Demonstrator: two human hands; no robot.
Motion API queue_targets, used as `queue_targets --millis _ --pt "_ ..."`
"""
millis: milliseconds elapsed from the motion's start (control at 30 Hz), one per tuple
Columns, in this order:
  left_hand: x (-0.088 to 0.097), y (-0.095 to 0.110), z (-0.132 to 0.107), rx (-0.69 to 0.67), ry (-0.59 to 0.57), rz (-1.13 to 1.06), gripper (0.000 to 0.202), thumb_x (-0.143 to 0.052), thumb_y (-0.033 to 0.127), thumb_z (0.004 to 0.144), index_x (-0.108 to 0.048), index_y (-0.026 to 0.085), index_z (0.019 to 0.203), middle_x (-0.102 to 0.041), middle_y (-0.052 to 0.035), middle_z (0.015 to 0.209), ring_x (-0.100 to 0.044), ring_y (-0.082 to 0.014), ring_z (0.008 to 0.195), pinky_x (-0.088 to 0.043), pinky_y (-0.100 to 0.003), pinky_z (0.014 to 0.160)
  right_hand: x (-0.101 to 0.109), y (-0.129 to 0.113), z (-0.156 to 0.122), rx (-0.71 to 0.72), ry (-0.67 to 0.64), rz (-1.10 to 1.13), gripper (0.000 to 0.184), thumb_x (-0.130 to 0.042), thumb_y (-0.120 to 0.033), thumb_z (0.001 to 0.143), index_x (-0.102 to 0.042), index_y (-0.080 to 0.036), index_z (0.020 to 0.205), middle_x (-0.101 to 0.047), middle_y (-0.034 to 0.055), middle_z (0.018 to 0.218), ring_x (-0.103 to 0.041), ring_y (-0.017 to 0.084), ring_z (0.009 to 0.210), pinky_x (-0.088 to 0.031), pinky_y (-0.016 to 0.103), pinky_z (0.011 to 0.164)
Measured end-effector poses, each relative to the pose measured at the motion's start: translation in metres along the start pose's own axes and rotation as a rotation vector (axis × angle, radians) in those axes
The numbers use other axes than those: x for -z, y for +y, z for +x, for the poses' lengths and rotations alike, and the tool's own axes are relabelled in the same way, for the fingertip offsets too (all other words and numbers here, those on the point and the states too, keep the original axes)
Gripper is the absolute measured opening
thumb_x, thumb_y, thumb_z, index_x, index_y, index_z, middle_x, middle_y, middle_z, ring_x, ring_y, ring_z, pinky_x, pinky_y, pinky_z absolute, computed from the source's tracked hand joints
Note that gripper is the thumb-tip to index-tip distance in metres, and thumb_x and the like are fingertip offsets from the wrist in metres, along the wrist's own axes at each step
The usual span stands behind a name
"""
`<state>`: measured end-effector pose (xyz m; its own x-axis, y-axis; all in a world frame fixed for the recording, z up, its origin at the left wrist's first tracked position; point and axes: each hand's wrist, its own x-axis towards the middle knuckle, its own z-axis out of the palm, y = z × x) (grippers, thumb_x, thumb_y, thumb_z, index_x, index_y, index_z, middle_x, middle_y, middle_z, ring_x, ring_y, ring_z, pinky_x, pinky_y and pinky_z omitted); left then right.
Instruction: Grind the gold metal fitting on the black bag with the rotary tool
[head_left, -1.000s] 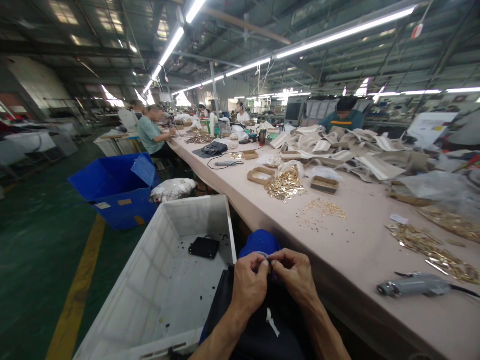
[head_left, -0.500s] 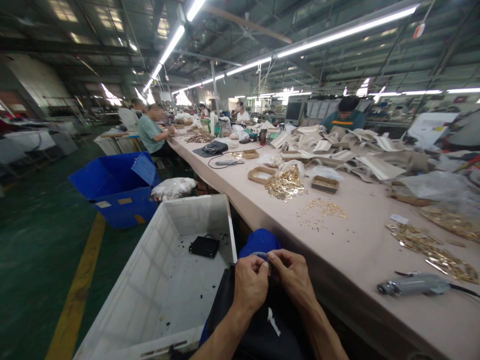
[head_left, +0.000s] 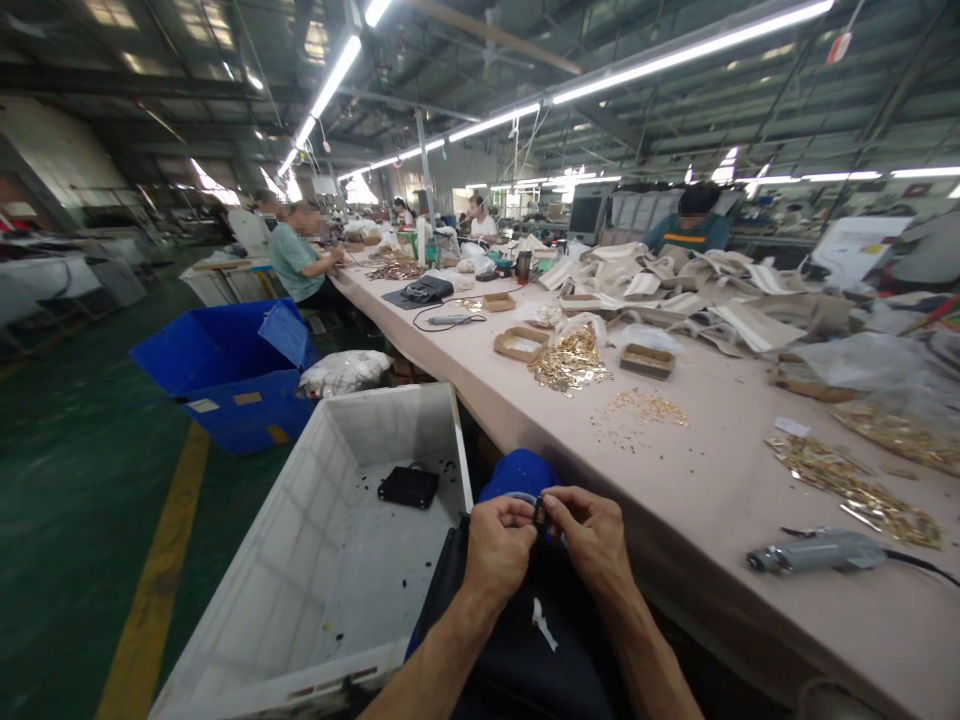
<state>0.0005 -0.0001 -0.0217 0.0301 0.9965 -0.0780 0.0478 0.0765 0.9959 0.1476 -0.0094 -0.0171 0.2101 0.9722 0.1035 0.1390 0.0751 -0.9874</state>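
My left hand (head_left: 496,548) and my right hand (head_left: 594,540) meet above my lap, fingertips pinched close together. Between them is a thin curved strap (head_left: 520,496), greyish along its bend, with a small dark end (head_left: 539,511) at the fingertips. My left fingers grip the strap, and my right thumb and fingers pinch its dark end. Under my forearms a large black leather-like piece (head_left: 517,640) lies across my lap, a torn white scrap (head_left: 544,625) on top of it. My hands hide where the strap leads.
Left of me stands a white bin (head_left: 390,395) holding a black pouch-like item (head_left: 409,487). A blue bin (head_left: 225,380) is beyond. On the long table (head_left: 720,520) at right are gold metal pieces (head_left: 574,362), a corded power screwdriver (head_left: 817,553) and grey-beige pieces (head_left: 675,285). Co-workers sit farther off.
My fingers have shifted around the strap; its dark end now shows between the two hands. My right hand has turned slightly, and the view has moved a little.
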Motion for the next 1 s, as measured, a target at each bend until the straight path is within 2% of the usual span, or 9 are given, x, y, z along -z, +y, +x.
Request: queue_targets --millis 100,233,333,500,733,900,1000 --pt "-0.0018 -0.0027 0.0026 0.041 0.042 -0.058 0.022 -0.064 0.007 0.061 -0.071 0.011 0.082 -0.075 -0.0067 0.069 -0.065 -0.0148 0.059 -0.047 -0.022 0.056 0.0026 0.0023 0.0009 0.009 -0.058 -0.033 0.037 -0.073 -0.048 0.087 -0.078 -0.013 0.099 -0.069 0.0045 0.070 -0.061 0.017 0.062 -0.047 0.030 0.060" --pt "-0.0041 -0.0027 0.0022 0.093 0.050 -0.150 0.023 -0.067 0.007 0.060 -0.067 0.012 0.083 -0.077 -0.0086 0.072 -0.068 -0.0169 0.061 -0.049 -0.023 0.056 0.0077 0.0051 0.0017 0.010 -0.251 -0.016 0.031 -0.073 -0.026 0.081 -0.075 -0.017 0.111 -0.073 0.0044 0.092 -0.065 0.018 0.080 -0.050 0.029 0.074" --pt "-0.0054 -0.0023 0.0029 0.115 0.058 -0.140 0.025 -0.066 0.004 0.059 -0.066 0.012 0.082 -0.076 -0.0076 0.069 -0.070 -0.0181 0.061 -0.049 -0.023 0.055 0.0065 0.0032 -0.0005 0.025 -0.270 -0.051 0.035 -0.066 -0.017 0.078 -0.073 -0.017 0.112 -0.074 0.0038 0.096 -0.064 0.017 0.083 -0.050 0.029 0.077" --pt "-0.0066 -0.0031 0.0061 0.108 0.054 -0.098 0.023 -0.068 0.003 0.060 -0.066 0.013 0.080 -0.074 -0.0064 0.065 -0.067 -0.0170 0.056 -0.046 -0.022 0.051 0.0031 0.0023 -0.0036 0.015 -0.233 -0.058 0.027 -0.069 -0.021 0.077 -0.072 -0.016 0.103 -0.073 0.0034 0.091 -0.063 0.018 0.079 -0.048 0.029 0.074" --pt "-0.0074 -0.0044 0.0040 0.115 0.060 -0.102 0.024 -0.069 0.007 0.058 -0.065 0.014 0.081 -0.075 -0.0057 0.067 -0.065 -0.0156 0.055 -0.045 -0.022 0.050 0.0059 0.0065 -0.0030 0.006 -0.247 0.013 0.024 -0.071 -0.026 0.079 -0.074 -0.017 0.102 -0.071 0.0030 0.089 -0.062 0.018 0.080 -0.048 0.028 0.075" --pt "-0.0071 -0.0016 0.0038 0.122 0.070 -0.090 0.023 -0.070 0.004 0.059 -0.064 0.014 0.079 -0.071 -0.0023 0.060 -0.060 -0.0126 0.049 -0.040 -0.020 0.046 0.0025 0.0076 -0.0037 -0.010 -0.218 -0.027 0.019 -0.070 -0.023 0.080 -0.072 -0.015 0.096 -0.069 0.0023 0.085 -0.057 0.014 0.073 -0.044 0.027 0.069" --pt "-0.0066 0.0016 0.0027 0.117 0.079 -0.097 0.024 -0.069 0.001 0.060 -0.063 0.015 0.080 -0.070 -0.0003 0.058 -0.059 -0.0122 0.048 -0.041 -0.020 0.046 0.0030 0.0086 -0.0030 -0.049 -0.232 0.051 0.030 -0.073 -0.037 0.086 -0.072 -0.014 0.104 -0.067 0.0020 0.079 -0.056 0.014 0.069 -0.043 0.028 0.066"
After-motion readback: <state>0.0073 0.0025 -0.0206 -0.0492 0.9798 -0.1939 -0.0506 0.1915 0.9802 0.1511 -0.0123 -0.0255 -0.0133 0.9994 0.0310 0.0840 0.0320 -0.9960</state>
